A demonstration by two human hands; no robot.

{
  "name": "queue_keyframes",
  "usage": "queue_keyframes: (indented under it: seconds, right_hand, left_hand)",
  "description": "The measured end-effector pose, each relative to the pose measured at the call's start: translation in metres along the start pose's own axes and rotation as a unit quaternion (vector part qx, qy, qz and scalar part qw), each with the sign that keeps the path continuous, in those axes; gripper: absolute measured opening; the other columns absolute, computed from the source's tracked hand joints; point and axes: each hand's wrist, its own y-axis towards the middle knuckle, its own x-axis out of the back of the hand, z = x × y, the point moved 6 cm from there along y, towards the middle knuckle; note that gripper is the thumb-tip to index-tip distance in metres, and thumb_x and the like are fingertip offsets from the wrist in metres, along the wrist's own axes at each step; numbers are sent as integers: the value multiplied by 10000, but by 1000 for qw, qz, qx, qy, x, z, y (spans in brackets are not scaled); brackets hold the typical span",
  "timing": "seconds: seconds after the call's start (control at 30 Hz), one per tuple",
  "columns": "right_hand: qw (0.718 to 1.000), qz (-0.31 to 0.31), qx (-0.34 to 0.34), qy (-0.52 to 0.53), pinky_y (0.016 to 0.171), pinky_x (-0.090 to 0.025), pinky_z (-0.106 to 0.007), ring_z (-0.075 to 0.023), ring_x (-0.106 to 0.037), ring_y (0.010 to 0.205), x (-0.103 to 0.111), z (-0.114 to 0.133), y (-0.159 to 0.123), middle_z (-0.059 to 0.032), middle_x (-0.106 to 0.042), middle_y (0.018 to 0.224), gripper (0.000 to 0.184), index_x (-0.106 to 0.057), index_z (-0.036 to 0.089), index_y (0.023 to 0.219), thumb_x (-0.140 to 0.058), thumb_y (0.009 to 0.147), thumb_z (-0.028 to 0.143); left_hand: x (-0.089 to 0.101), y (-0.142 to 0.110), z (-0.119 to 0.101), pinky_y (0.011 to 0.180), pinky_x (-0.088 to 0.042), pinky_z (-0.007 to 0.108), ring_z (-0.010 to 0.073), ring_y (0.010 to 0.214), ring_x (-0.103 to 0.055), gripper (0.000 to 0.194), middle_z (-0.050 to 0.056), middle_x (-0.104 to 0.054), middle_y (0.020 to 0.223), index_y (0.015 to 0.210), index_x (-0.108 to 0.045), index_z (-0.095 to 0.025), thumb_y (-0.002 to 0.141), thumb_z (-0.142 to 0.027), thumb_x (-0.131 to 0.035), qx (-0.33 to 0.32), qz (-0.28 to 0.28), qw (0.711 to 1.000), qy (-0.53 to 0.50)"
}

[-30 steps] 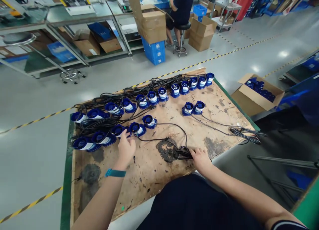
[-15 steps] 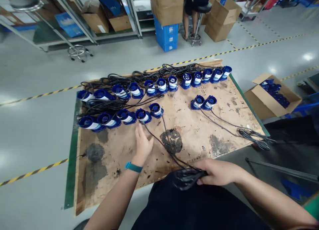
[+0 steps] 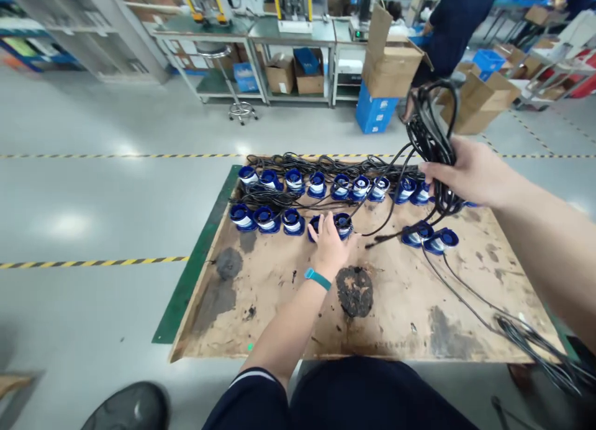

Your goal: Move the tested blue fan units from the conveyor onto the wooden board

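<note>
Head view: right hand [image 3: 472, 172] raised above right part of board [image 3: 274, 281], fingers wrapped round black cable [image 3: 431, 141], left hand [image 3: 331, 250] extended to front-row blue cups [image 3: 343, 225], grip can't tell, bare space to near edge [image 3: 218, 356].

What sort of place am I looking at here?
Probably a factory assembly floor: blue cylindrical units stand in rows on a stained wooden tabletop, metal-framed workbenches stand beyond, and yellow-and-black stripes mark the floor.
</note>
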Motion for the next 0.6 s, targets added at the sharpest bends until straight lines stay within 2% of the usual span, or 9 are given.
queue_keyframes:
  seconds: [0.07, 0.13, 0.23, 0.3, 0.37, 0.47, 0.53, 0.6]
  right_hand:
    - [992, 2, -8, -128, 685, -392, -296, -163, -621, 763, -12, 5, 39, -177, -713, 888, 354, -633, 23, 1088, -642, 970, 358]
    - [975, 65, 43, -208, 686, -369, -302, -200, -635, 835, -37, 20, 69, -215, -710, 961, 375, -644, 8, 1114, -663, 946, 343]
    - [927, 243, 145, -247, 669, -385, -289, -193, -631, 775, -91, 48, 88, -125, -729, 928, 258, -705, 102, 1039, -719, 859, 286]
    - [897, 324, 202, -223, 659, -407, -279, -184, -621, 722, -123, 71, 91, -50, -722, 838, 178, -725, 161, 950, -739, 805, 265]
    - [894, 318, 263, -175, 674, -425, -276, -185, -621, 729, -148, 98, 98, -22, -710, 813, 155, -727, 177, 913, -729, 801, 284]
    - [909, 228, 335, -93, 740, -440, -271, -189, -637, 817, -178, 133, 112, -30, -720, 898, 188, -721, 170, 973, -682, 850, 307]
    - [911, 195, 358, -62, 784, -445, -262, -190, -650, 884, -202, 147, 116, -44, -730, 969, 207, -712, 165, 1036, -666, 883, 297]
    - [911, 187, 361, -73, 818, -454, -266, -204, -662, 951, -228, 153, 117, -67, -736, 1041, 252, -696, 165, 1116, -668, 907, 303]
  left_hand:
    - [2, -3, -8, 1233, -109, 690, 387, 1516, -282, 1036, 334, -355, 1558, 1570, -181, 1, 891, -703, -522, -29, -15, 999, 29]
    - [0, -7, -15, 1214, -136, 710, 416, 1526, -242, 983, 322, -259, 1610, 1596, -200, -86, 897, -716, -486, -57, -13, 996, 65]
    - [-13, -11, -17, 1161, -191, 760, 460, 1501, -275, 817, 273, -235, 1637, 1578, -320, -278, 899, -689, -511, -68, 9, 992, 103]
    - [-21, -9, -16, 1151, -219, 762, 451, 1484, -314, 723, 262, -305, 1612, 1546, -386, -302, 921, -641, -514, -64, 15, 991, 118]
    - [-28, -5, -15, 1156, -248, 742, 421, 1460, -366, 626, 259, -380, 1571, 1509, -449, -268, 961, -568, -484, -59, 15, 990, 128]
    - [-32, 2, -13, 1168, -295, 694, 366, 1394, -460, 484, 225, -445, 1538, 1432, -538, -244, 1006, -444, -424, -52, 12, 990, 131]
    - [-31, 3, -11, 1171, -323, 668, 347, 1373, -483, 449, 200, -457, 1538, 1396, -568, -234, 1009, -408, -422, -47, 12, 991, 127]
    - [-27, 0, -8, 1178, -336, 647, 346, 1402, -455, 464, 194, -455, 1547, 1404, -558, -200, 998, -399, -455, -52, 7, 991, 121]
